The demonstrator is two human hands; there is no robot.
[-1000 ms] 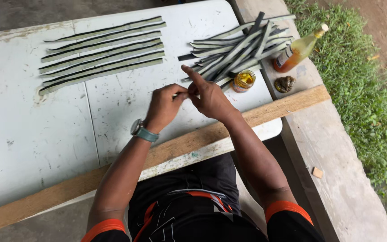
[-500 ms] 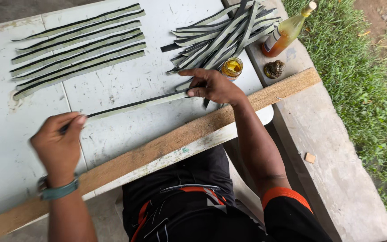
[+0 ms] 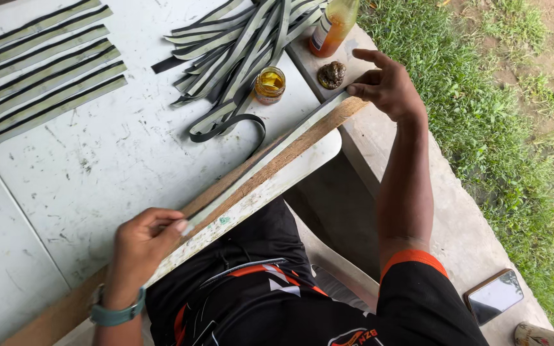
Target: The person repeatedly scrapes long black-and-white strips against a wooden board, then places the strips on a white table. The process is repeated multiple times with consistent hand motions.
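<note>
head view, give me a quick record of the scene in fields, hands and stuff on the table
left hand: pinches one end of a long pale strip
right hand: pinches the other end, strip stretched along the wooden plank
table: white, scuffed
flat strips: laid side by side, far left
loose pile of strips: far middle
small jar: open, yellow contents, beside the pile
bottle: orange liquid, on the concrete ledge
dark lump: beside the bottle
phone: on the ledge, lower right
</note>
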